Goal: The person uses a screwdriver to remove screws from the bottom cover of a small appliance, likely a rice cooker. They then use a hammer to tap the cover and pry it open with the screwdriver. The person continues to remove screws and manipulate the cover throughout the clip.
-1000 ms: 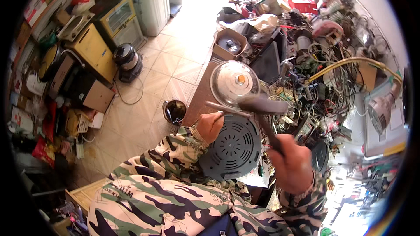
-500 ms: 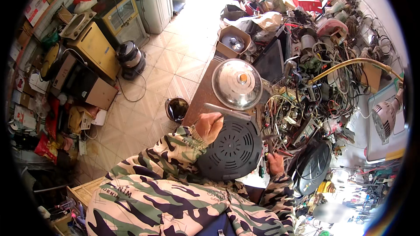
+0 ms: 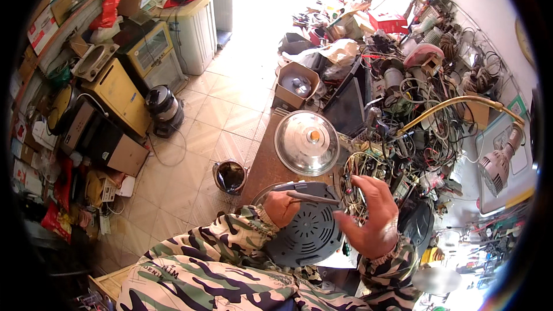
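A round dark grey base plate (image 3: 305, 231), vented with slots and holes, lies in front of me at the bench edge. My left hand (image 3: 281, 208) is closed in a fist over its far left rim. From that fist a narrow flat grey bar (image 3: 315, 197) points right across the plate; its exact kind does not show. My right hand (image 3: 373, 219) is open at the plate's right side, thumb and fingers spread toward the bar's tip, with nothing visible in it. Just beyond the plate sits a round steel pot lid (image 3: 307, 142) with an orange-brown knob.
Tangled cables and parts (image 3: 426, 103) are heaped along the bench's right side. A gold gooseneck lamp (image 3: 498, 164) leans in over them. Behind the lid stands an open cardboard box (image 3: 295, 85). On the tiled floor are a dark-lined bucket (image 3: 230, 177) and a black-and-silver cooker (image 3: 163, 109).
My right hand has risen from the bench beside the plate and opened near the bar's tip. The bar now lies closer to me, over the plate. The view has shifted.
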Demonstrator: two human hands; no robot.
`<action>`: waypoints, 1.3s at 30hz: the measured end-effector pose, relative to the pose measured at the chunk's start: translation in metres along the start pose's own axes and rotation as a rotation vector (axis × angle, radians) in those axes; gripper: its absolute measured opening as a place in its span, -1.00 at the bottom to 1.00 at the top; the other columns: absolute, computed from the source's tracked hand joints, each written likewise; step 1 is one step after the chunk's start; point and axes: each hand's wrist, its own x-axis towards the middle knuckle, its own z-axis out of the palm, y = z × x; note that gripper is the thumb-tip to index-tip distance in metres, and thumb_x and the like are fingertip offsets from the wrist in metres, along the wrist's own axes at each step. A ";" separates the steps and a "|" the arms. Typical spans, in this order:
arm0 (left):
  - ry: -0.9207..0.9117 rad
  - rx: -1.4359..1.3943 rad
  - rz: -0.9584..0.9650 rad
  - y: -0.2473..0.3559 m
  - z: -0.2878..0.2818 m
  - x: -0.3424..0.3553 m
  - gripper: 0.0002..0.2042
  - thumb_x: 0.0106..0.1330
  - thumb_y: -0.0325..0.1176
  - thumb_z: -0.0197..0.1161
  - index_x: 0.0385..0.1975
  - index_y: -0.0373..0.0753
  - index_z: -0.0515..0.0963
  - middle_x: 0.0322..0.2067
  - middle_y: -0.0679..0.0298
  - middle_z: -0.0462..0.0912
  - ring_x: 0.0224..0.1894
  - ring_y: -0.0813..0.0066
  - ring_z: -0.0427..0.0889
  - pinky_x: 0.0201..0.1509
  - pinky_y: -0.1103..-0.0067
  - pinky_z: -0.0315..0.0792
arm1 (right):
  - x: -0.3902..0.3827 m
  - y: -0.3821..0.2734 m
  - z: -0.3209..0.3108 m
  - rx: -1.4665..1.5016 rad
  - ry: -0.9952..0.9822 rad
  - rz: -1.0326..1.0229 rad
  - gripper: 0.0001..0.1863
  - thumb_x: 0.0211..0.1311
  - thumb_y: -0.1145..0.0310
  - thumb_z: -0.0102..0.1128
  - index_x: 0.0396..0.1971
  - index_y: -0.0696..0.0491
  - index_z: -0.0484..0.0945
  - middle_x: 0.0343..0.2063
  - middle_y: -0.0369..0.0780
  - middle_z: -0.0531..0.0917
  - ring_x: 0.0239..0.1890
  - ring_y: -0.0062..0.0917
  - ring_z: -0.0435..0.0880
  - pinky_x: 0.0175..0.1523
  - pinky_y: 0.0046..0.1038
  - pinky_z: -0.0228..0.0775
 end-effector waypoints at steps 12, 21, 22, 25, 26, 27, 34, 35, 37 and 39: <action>-0.037 -0.138 0.019 0.006 -0.002 0.009 -0.83 0.29 -0.45 0.34 -0.45 -0.27 0.45 -0.52 0.08 0.53 -0.39 -0.03 0.64 -0.32 0.24 0.49 | 0.076 -0.041 0.043 -0.232 -0.861 0.199 -0.81 0.27 0.33 0.25 -0.27 0.15 0.58 -0.41 -0.02 0.69 -0.33 -0.04 0.73 -0.23 -0.10 0.58; -0.255 -0.224 0.014 -0.006 -0.016 0.013 -0.78 0.36 -0.29 0.33 -0.35 -0.25 0.45 -0.43 0.12 0.53 -0.31 0.01 0.62 -0.25 0.22 0.49 | 0.082 -0.024 0.060 -0.092 -0.973 0.460 -0.81 0.24 0.36 0.30 -0.21 0.11 0.72 -0.54 0.00 0.67 -0.43 0.00 0.69 -0.28 -0.08 0.55; -0.298 -0.266 0.023 -0.010 -0.019 0.013 -0.78 0.37 -0.28 0.34 -0.34 -0.25 0.45 -0.43 0.11 0.53 -0.31 0.01 0.61 -0.25 0.21 0.48 | 0.080 -0.029 0.060 -0.097 -0.965 0.482 -0.83 0.24 0.38 0.30 -0.22 0.09 0.71 -0.56 -0.03 0.65 -0.46 -0.03 0.69 -0.34 -0.10 0.53; -0.365 -0.333 0.021 -0.013 -0.027 0.010 -0.71 0.38 -0.17 0.34 -0.29 -0.25 0.44 -0.40 0.10 0.54 -0.30 -0.02 0.61 -0.22 0.19 0.49 | 0.080 -0.037 0.062 -0.111 -0.940 0.466 -0.87 0.23 0.43 0.29 -0.24 0.05 0.71 -0.55 -0.09 0.66 -0.51 -0.09 0.68 -0.41 -0.19 0.52; -0.379 -0.363 0.015 -0.016 -0.026 0.009 -0.70 0.39 -0.14 0.33 -0.30 -0.24 0.44 -0.40 0.10 0.55 -0.29 -0.03 0.62 -0.22 0.17 0.50 | 0.081 -0.036 0.062 -0.095 -0.950 0.486 -0.86 0.21 0.46 0.28 -0.23 0.06 0.69 -0.57 -0.13 0.65 -0.56 -0.15 0.66 -0.48 -0.23 0.49; -0.397 -0.397 0.012 -0.018 -0.024 0.008 -0.69 0.41 -0.11 0.31 -0.30 -0.24 0.44 -0.40 0.09 0.57 -0.28 -0.03 0.64 -0.21 0.16 0.50 | 0.079 -0.035 0.062 -0.105 -0.969 0.450 -0.83 0.18 0.47 0.29 -0.21 0.07 0.69 -0.60 -0.15 0.63 -0.59 -0.19 0.65 -0.51 -0.25 0.46; -0.389 -0.465 0.044 -0.026 -0.014 0.006 -0.66 0.26 -0.13 0.43 -0.39 -0.21 0.43 -0.51 0.18 0.51 -0.41 0.11 0.62 -0.34 0.27 0.50 | 0.071 -0.026 0.062 -0.207 -1.045 0.021 -0.61 0.01 0.43 0.31 -0.12 0.27 0.66 -0.67 -0.38 0.40 -0.71 -0.59 0.48 -0.66 -0.40 0.09; -0.348 -0.479 0.049 -0.026 -0.016 0.007 -0.65 0.22 -0.12 0.46 -0.41 -0.20 0.44 -0.52 0.21 0.49 -0.42 0.13 0.61 -0.36 0.27 0.49 | 0.070 -0.026 0.060 -0.219 -1.064 -0.023 -0.62 0.03 0.39 0.31 -0.13 0.26 0.68 -0.66 -0.40 0.40 -0.71 -0.60 0.46 -0.60 -0.40 0.07; -0.331 -0.500 0.022 -0.026 -0.015 0.009 -0.66 0.20 -0.13 0.47 -0.42 -0.19 0.44 -0.52 0.22 0.48 -0.43 0.16 0.59 -0.37 0.30 0.48 | 0.084 -0.027 0.062 -0.184 -1.125 0.068 -0.62 0.01 0.39 0.31 -0.14 0.25 0.69 -0.66 -0.39 0.41 -0.71 -0.58 0.46 -0.57 -0.37 0.12; -0.347 -0.536 0.004 -0.027 -0.016 0.012 -0.66 0.19 -0.14 0.47 -0.42 -0.19 0.44 -0.51 0.23 0.48 -0.44 0.17 0.59 -0.38 0.30 0.48 | 0.081 -0.026 0.060 -0.168 -1.104 0.155 -0.63 0.03 0.44 0.34 -0.13 0.26 0.66 -0.67 -0.36 0.41 -0.72 -0.56 0.46 -0.63 -0.39 0.14</action>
